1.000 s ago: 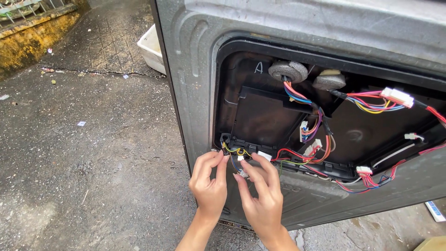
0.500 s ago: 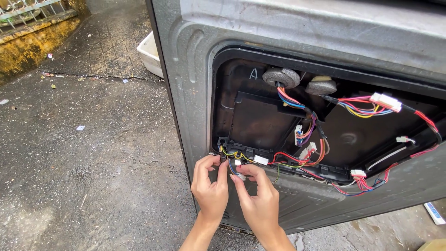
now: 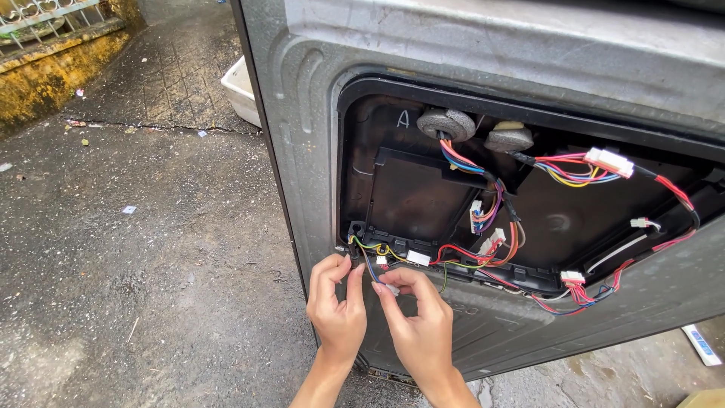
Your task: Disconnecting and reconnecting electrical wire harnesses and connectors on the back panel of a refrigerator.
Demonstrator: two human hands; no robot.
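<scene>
A grey metal appliance casing (image 3: 468,53) stands in front of me with a black open compartment (image 3: 423,196) full of coloured wires (image 3: 483,204) and white connectors (image 3: 609,161). My left hand (image 3: 337,306) pinches thin wires at the compartment's lower left corner. Beside it, my right hand (image 3: 419,325) holds a small white connector (image 3: 392,289) between thumb and fingertips. Both hands rest against the casing's lower rim. Two grey round foam pieces (image 3: 445,123) sit at the compartment's top.
Wet dark concrete ground (image 3: 136,287) spreads to the left. A white tub (image 3: 242,89) stands behind the casing. A yellow mossy low wall (image 3: 53,75) with a railing is at far left. A small white flat object (image 3: 700,344) lies at the lower right.
Both hands stay at the lower left corner. The right hand has drawn the small white connector a little down and away from the rim.
</scene>
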